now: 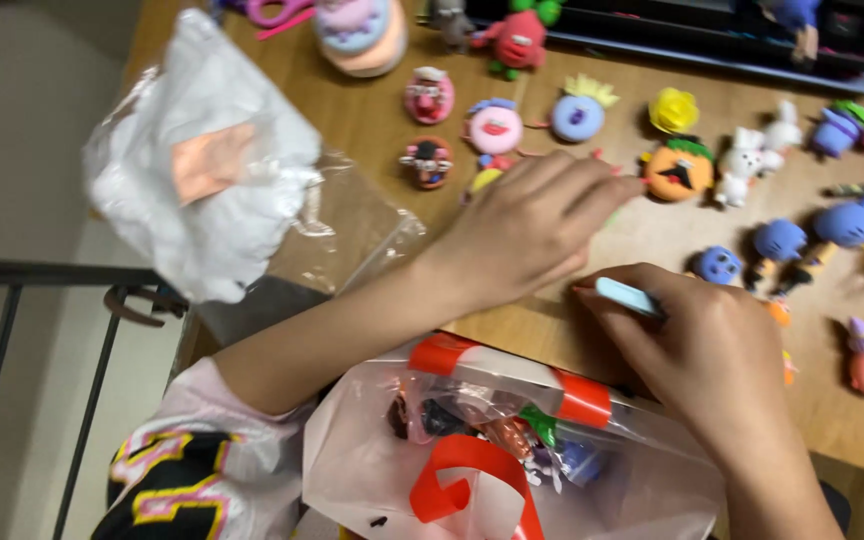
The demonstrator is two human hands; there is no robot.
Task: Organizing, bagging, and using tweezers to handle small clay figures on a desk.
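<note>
Wooden bench (552, 330) already packed with finished clay figures (677, 170). My right hand (697, 345) has its grip pinched on a pale blue tool (627, 297), left hand (532, 225) flat, grip loose and empty; clay bag (202, 160) not yet used up.

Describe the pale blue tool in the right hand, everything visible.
The pale blue tool is a slim, flat, smooth stick that looks like plastic. Only its rounded end shows, lying almost level and pointing left above the wooden table. The right hand grips the rest, fingers curled over it. The left hand hovers close by, not touching.
</note>
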